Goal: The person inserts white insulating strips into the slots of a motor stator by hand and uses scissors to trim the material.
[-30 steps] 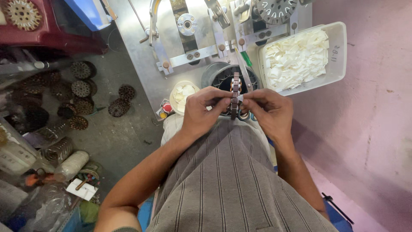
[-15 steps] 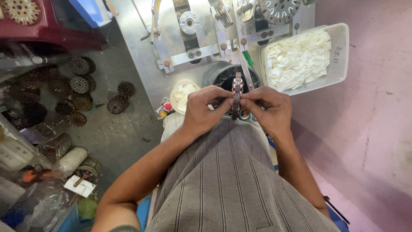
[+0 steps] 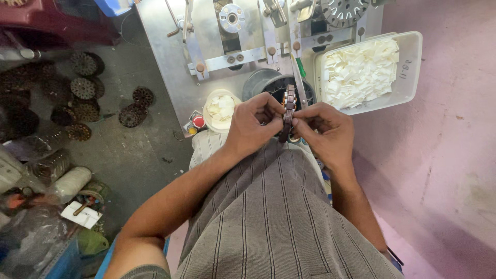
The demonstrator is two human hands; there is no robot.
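The machine plate is brushed, matt metal. The tray is smooth white plastic holding cream paper slips. The floor is rough concrete.

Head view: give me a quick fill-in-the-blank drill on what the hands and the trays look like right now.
1. The slotted metal core is held edge-on by ____ hands.
2. The white rectangular tray of pale paper strips lies on the person's ____ side.
3. The small round cup of strips sits nearest the ____ hand.
4. The spare dark toothed discs lie on the ____.

Missing words: both; right; left; floor
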